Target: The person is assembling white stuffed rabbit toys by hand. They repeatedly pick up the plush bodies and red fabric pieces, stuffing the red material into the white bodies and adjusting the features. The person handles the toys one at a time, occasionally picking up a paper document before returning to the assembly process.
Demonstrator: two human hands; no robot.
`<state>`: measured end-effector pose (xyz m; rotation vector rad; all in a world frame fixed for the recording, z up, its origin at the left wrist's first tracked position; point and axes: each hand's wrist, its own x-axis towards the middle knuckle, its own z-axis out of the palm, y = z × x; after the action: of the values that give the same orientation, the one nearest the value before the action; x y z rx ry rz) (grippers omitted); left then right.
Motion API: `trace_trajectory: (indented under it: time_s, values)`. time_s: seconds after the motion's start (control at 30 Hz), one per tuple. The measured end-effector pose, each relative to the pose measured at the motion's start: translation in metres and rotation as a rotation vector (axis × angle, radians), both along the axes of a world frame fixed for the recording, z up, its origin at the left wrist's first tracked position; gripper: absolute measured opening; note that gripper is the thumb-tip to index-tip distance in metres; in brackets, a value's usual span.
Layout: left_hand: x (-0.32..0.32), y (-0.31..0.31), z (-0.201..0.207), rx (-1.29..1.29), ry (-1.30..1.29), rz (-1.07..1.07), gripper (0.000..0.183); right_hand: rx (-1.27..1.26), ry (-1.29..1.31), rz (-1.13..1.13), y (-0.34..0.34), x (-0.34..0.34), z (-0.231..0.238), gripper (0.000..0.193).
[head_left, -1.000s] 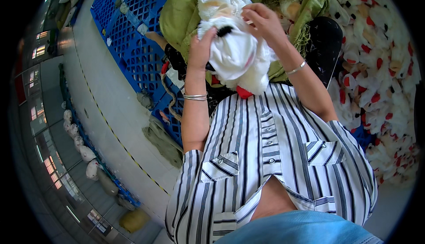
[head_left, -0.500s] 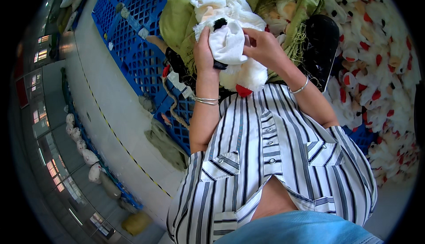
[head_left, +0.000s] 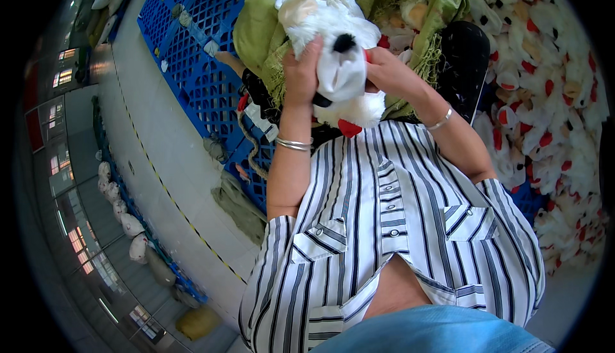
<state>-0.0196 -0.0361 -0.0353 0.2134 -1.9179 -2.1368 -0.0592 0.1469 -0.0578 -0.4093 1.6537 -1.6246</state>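
A limp white plush toy skin (head_left: 362, 32) is held up in front of my chest, between both hands. It has a round beige-lined ear (head_left: 296, 8), a black fuzzy patch (head_left: 344, 43) and a smooth white fabric part (head_left: 343, 76) below that patch. My left hand (head_left: 300, 74) is closed on its left side, fingers partly hidden by fur. From the right, my right hand (head_left: 388, 73) grips the edge of the smooth part, its fingertips out of sight behind the cloth. A red piece (head_left: 349, 128) hangs at the bottom, close to my striped shirt.
Green woven sacking (head_left: 259, 29) lies around the work, with more plush skins in its fold. A black padded shape (head_left: 462, 65) stands to the right, beside a large heap of white-and-red plush skins (head_left: 544, 84). Blue pallets (head_left: 198, 45) and a rope (head_left: 248, 138) are at left.
The smooth part and black patch have shifted right and turned. The ear now shows more fully. My left hand has moved slightly upward, and my right hand has closed in on the edge.
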Motion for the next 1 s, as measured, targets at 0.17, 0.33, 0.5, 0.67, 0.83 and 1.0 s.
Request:
trace_trajectory:
  time_s: [0.17, 0.33, 0.5, 0.67, 0.83, 1.0]
  values:
    - [-0.017, -0.049, -0.023, -0.217, -0.097, 0.18, 0.024, -0.471, 0.311, 0.174, 0.052, 0.011, 0.063, 0.041]
    - [-0.004, -0.045, 0.003, -0.188, 0.001, -0.012, 0.023, -0.469, 0.31, -0.189, 0.037, -0.048, 0.021, 0.046]
    - [0.018, -0.018, 0.002, -0.016, -0.017, -0.317, 0.023, -0.176, 0.182, -0.047, -0.009, -0.058, -0.016, 0.065]
    - [0.038, -0.035, -0.011, 0.002, -0.178, -0.435, 0.025, -0.118, 0.101, -0.143, -0.033, -0.034, -0.004, 0.036]
    - [0.071, -0.099, -0.054, 0.034, -0.125, 0.008, 0.023, -0.031, -0.019, -0.214, -0.033, -0.026, -0.029, 0.039]
    - [0.147, -0.214, -0.186, 0.419, -0.374, 0.712, 0.014, -0.046, -0.295, -0.221, -0.021, -0.028, -0.038, 0.045]
